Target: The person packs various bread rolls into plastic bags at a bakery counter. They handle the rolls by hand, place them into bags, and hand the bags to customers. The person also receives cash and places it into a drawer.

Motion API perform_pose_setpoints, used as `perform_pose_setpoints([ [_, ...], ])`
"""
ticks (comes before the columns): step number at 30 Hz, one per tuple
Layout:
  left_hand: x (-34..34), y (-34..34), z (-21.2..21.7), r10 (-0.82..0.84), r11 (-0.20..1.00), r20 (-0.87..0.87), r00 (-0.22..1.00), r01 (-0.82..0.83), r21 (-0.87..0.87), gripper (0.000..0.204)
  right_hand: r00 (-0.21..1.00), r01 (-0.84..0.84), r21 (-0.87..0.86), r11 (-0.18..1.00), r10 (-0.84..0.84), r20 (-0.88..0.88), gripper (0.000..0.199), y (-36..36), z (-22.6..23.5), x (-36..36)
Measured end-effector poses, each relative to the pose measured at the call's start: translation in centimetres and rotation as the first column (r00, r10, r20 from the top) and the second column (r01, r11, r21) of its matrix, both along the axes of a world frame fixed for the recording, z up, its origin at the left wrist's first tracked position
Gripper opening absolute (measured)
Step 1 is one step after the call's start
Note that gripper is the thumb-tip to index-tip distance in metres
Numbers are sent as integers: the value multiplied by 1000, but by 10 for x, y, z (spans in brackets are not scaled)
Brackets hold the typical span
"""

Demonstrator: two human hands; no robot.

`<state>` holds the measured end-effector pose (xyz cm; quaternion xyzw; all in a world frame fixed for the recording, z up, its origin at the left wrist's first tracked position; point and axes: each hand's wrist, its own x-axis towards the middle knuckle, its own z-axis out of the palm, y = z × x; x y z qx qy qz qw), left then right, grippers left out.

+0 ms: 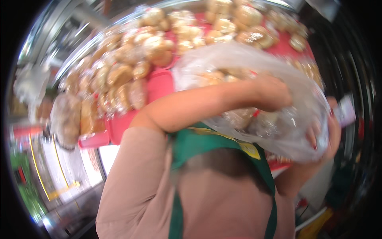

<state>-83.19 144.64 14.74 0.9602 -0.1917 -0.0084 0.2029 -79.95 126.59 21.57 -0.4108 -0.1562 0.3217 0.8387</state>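
A large clear plastic bag [227, 53] lies in front of me, holding several plastic-wrapped bread rolls [238, 117]. My left arm reaches across to the right, and my left hand [274, 93] is at the bag's middle, curled like a fist. What its fingers hold is hidden and blurred. On the right, my right hand [328, 133] grips the bag's side, some fingers showing through or behind the plastic. A pale paper slip [345, 111] sticks out beside that hand; whether the hand holds it, I cannot tell.
Many wrapped breads [119, 75] are heaped on red trays [161, 83] behind and left of the bag, with more rolls [250, 18] at the far side. A metal rim [85, 47] borders the display. White plastic bags [32, 85] hang at the far left.
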Motion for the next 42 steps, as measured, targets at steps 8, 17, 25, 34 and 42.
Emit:
perform_pose_setpoints([
  [8,9,-54,-12,-46,969,-20,999,50,244,39,993,3,-46,999,2,117,31,12,-8,1],
  [17,-133,114,48,433,771,236,870,-493,403,46,360,407,-652,640,543,759,24,-50,-9,34],
  [25,-229,117,115,434,616,396,809,-587,525,23,173,824,-300,480,291,941,57,-30,2,126],
  [34,-162,93,175,260,961,758,598,-240,-140,23,-686,717,510,476,354,635,41,119,130,93],
  [42,-78,63,157,415,667,499,761,118,-736,13,-205,375,214,902,-145,968,26,158,103,37],
])
